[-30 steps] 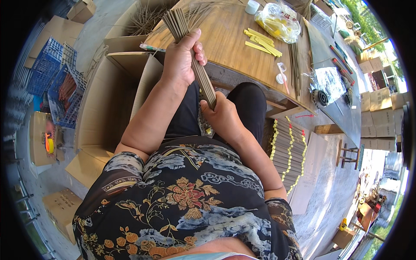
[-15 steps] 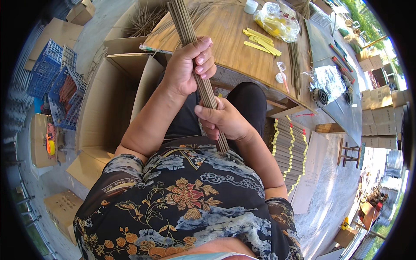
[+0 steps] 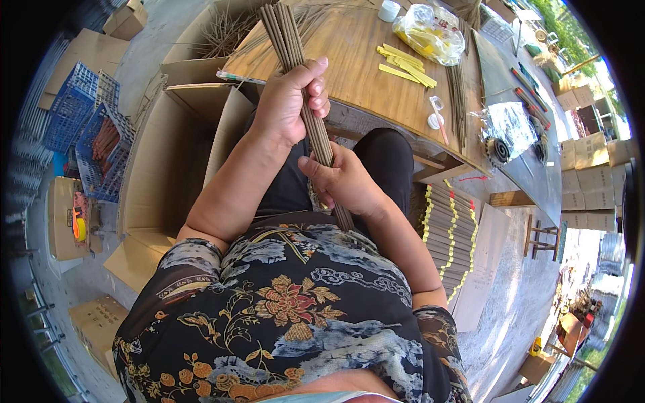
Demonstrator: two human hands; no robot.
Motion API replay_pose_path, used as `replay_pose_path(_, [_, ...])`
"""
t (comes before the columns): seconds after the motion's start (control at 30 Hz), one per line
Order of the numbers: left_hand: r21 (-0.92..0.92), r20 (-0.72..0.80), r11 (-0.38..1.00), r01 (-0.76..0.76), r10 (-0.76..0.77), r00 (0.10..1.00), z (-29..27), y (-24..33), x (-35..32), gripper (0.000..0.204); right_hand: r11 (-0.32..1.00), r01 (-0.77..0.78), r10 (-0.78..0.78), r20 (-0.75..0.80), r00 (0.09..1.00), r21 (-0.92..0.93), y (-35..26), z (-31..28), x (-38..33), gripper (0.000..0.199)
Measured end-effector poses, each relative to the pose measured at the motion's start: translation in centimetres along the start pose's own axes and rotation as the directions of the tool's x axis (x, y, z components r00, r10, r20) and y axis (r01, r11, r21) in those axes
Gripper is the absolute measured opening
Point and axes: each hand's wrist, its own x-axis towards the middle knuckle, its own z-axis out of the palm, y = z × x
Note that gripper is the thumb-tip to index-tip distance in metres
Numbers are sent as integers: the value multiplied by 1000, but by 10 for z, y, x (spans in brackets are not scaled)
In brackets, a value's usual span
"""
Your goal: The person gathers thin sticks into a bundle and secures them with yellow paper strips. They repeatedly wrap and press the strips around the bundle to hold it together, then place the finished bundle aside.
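A slim bundle of brown incense sticks [image 3: 314, 131] slants across my lap, its top ends fanned slightly over the table edge. My left hand [image 3: 292, 101] is wrapped round its upper part, thumb lying along the sticks. Lower down, my right hand [image 3: 349, 180] closes on the same bundle, thumb across the front and fingers partly hidden behind. The bottom ends reach close to my patterned shirt [image 3: 289, 302]. Ahead, yellow paper strips [image 3: 406, 65] lie on the wooden table [image 3: 349, 47].
An open cardboard box [image 3: 161, 154] stands at my left, with blue crates [image 3: 101, 151] beyond. Loose sticks [image 3: 228, 33] pile up behind it. Right of my knee lie bundles tied with yellow bands [image 3: 447, 228]. A plastic bag [image 3: 430, 33] and a white-lidded jar [image 3: 388, 10] sit on the table.
The bundle's top ends have come down slightly and into view, and look a little more spread. My right hand has shifted slightly on the sticks. Both hands keep hold.
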Motion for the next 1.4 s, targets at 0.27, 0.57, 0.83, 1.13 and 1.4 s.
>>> replay_pose_path(0.27, [-97,211,994,59,-38,977,-11,4,0,17,975,-187,161,198,967,123,-7,-6,-4,24])
replay_pose_path(0.57, [79,-33,996,-47,49,998,-4,1,-3,14,867,172,-283,-180,942,-467,11,7,4,22])
replay_pose_path(0.83, [-174,376,982,71,-1,927,-9,10,-3,10,947,-200,133,261,956,250,-10,-1,-6,21])
replay_pose_path(1.13, [-10,138,998,-60,61,989,-5,8,-9,9,918,146,-207,-133,969,-368,7,7,-3,27])
replay_pose_path(1.4, [-218,413,976,14,79,907,-14,11,-3,8,992,-34,41,59,997,-122,-15,2,-9,26])
